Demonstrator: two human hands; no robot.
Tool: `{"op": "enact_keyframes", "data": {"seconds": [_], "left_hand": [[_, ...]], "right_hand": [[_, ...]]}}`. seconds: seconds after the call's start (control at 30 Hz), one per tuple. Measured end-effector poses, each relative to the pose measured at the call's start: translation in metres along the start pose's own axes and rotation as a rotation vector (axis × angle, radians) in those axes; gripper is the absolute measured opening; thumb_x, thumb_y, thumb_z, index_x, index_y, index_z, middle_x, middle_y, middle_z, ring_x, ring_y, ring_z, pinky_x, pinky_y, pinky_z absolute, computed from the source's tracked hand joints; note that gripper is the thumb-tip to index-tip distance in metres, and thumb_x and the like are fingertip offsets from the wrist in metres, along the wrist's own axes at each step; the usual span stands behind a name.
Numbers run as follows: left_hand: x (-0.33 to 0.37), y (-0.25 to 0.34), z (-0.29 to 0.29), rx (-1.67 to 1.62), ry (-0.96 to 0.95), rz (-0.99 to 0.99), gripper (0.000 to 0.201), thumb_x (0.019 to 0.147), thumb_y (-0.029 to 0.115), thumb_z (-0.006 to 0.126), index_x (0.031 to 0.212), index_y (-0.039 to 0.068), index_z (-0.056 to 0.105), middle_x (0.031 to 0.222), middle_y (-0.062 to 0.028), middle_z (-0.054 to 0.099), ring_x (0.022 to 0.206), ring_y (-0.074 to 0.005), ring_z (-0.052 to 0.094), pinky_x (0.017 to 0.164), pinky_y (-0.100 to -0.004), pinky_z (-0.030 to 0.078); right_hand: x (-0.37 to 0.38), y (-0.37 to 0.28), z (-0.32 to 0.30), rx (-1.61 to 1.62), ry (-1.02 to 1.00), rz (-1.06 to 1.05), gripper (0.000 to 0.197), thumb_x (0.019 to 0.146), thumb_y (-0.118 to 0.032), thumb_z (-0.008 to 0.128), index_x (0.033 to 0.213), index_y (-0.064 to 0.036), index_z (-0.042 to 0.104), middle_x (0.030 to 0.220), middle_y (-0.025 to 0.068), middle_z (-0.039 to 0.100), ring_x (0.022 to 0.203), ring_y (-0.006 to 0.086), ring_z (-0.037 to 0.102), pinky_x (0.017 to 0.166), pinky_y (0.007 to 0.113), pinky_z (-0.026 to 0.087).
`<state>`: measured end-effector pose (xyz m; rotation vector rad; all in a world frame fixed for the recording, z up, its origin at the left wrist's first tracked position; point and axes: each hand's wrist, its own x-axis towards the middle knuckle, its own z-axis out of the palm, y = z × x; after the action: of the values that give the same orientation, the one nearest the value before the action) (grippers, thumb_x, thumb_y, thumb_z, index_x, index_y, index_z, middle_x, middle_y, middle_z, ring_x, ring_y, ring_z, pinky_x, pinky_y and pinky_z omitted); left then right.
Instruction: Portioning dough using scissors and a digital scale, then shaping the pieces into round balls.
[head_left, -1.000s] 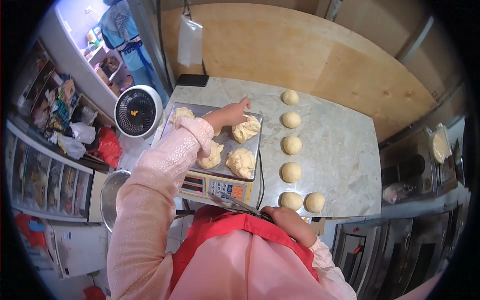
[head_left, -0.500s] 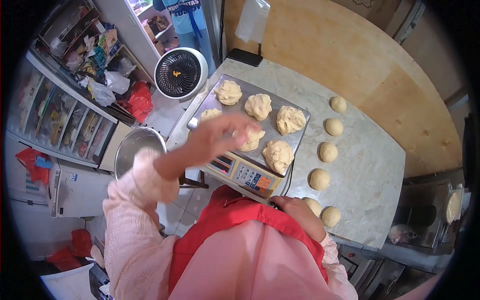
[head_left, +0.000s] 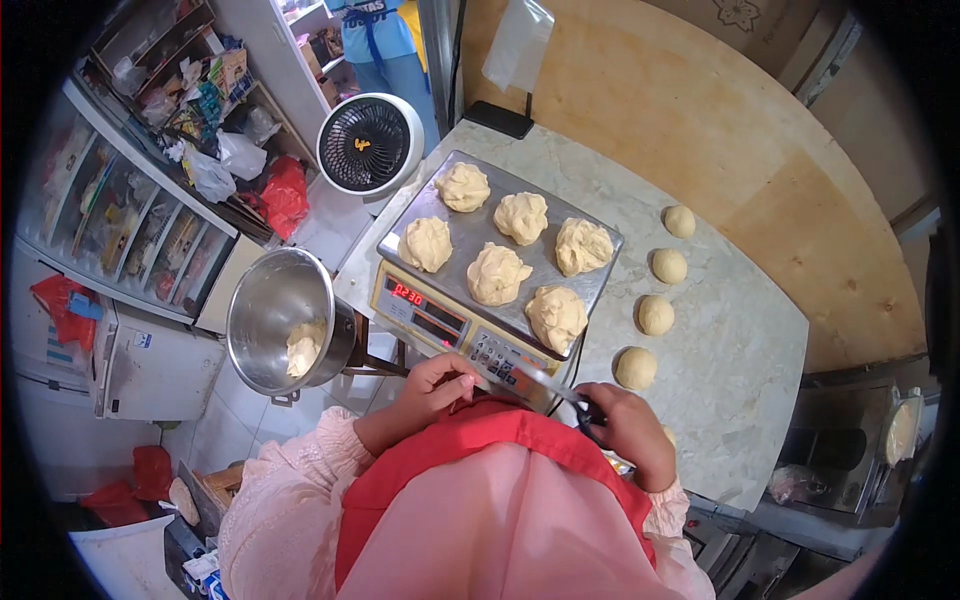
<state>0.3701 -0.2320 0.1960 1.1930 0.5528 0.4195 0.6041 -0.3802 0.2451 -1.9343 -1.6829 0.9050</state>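
Note:
My right hand is wrapped round the black handle of a black-handled blade at the table's near edge. The blade points left, over the front of the scale; whether it is a knife or scissors I cannot make out. By the blade's tip, the fingers of my left hand are pinched together. What they hold, if anything, does not show. Beyond my hands, several rough dough lumps rest on the metal tray of a digital scale with a lit red display.
Smooth dough balls line the marble-look table right of the scale. Left of it, a steel bowl holds some dough. A fan stands beyond, near a person in blue. A wooden board borders the table's far side.
My left hand has come back from over the dough lumps to the scale's front, its fingers now pinched. My right hand, earlier resting at the table edge, now shows the black-handled blade in its grip.

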Motion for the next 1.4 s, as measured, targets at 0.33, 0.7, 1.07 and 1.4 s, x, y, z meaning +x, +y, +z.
{"op": "enact_keyframes", "data": {"seconds": [0.33,0.7,1.07,1.4], "left_hand": [[0.170,0.099,0.025,1.697,-0.163,1.062,0.043,0.068,0.014,0.058,0.109,0.012,0.048,0.106,-0.0068,0.049,0.102,-0.0237,0.044,0.084,-0.0381,0.034],[0.258,0.083,0.043,1.596,-0.561,0.488,0.025,0.065,0.008,0.054,0.090,0.002,0.053,0.082,-0.0175,0.058,0.079,-0.0332,0.056,0.068,-0.0384,0.044],[0.263,0.085,0.065,1.323,-0.447,0.319,0.020,0.059,0.008,0.058,0.077,0.000,0.056,0.069,-0.0191,0.058,0.069,-0.0328,0.057,0.062,-0.0363,0.045],[0.264,0.088,0.044,1.081,-0.274,0.284,0.022,0.065,0.011,0.058,0.084,0.001,0.053,0.076,-0.0121,0.059,0.072,-0.0213,0.058,0.063,-0.0301,0.044]], "right_hand": [[-0.009,0.026,-0.030,-0.363,0.584,0.090,0.068,0.046,-0.024,0.077,0.103,-0.0039,0.045,0.090,0.0142,0.046,0.087,0.0328,0.045,0.074,0.038,0.036],[0.043,0.052,-0.025,-0.634,0.660,0.196,0.090,0.035,-0.038,0.079,0.109,-0.0021,0.041,0.093,0.0121,0.042,0.092,0.0292,0.041,0.082,0.039,0.030],[0.087,0.068,-0.031,-0.762,0.469,0.325,0.052,0.054,-0.040,0.071,0.084,-0.0039,0.049,0.076,0.0099,0.054,0.073,0.0250,0.056,0.060,0.036,0.044],[0.068,0.055,-0.063,-0.651,0.356,0.249,0.037,0.061,-0.032,0.067,0.077,-0.0037,0.050,0.061,0.0150,0.056,0.058,0.0271,0.059,0.046,0.037,0.045]]}}
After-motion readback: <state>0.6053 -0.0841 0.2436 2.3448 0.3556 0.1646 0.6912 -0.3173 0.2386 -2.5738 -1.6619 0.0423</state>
